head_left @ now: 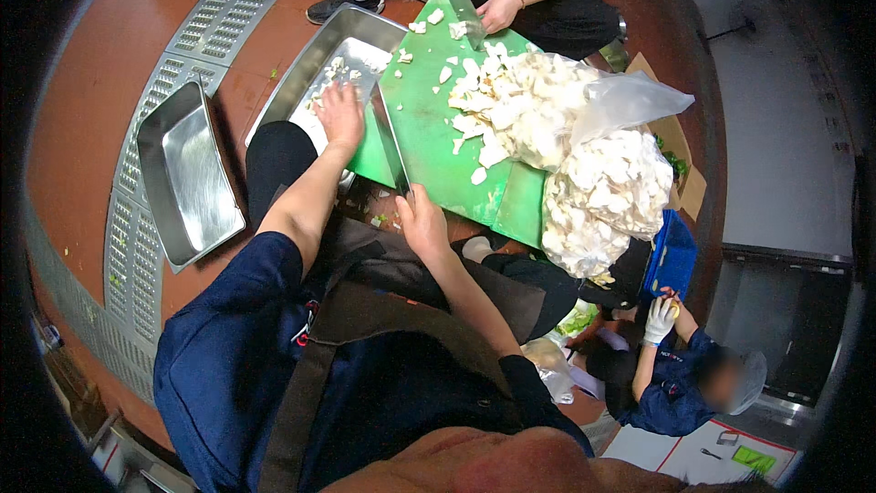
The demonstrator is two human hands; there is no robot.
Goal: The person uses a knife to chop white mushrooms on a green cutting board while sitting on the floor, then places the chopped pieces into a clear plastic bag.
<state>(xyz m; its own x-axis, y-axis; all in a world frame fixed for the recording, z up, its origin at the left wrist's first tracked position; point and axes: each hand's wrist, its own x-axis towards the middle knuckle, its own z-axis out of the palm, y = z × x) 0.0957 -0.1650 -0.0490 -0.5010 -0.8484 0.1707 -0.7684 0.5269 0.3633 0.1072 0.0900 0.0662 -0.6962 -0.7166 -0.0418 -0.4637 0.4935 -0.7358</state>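
Observation:
My right hand (422,221) grips the handle of a kitchen knife (391,144), its long broad blade upright near the left edge of a green cutting board (424,151). My left hand (339,117) is open, fingers stretched out over a steel pan (301,73) holding some white chopped pieces (339,69). Its fingertips are a little blurred. Scattered white pieces (445,74) lie on the board. On its right side a heap of white cut pieces (511,100) spills from a clear plastic bag (630,100). I cannot tell what vegetable or mushroom they are.
Across the board, a co-worker's hands (499,11) work with a cleaver (467,16). Another full bag (607,196) sits right. An unused steel pan (190,178) stands left by the floor grating (137,237). A gloved co-worker (680,374) is lower right, near a blue crate (671,251).

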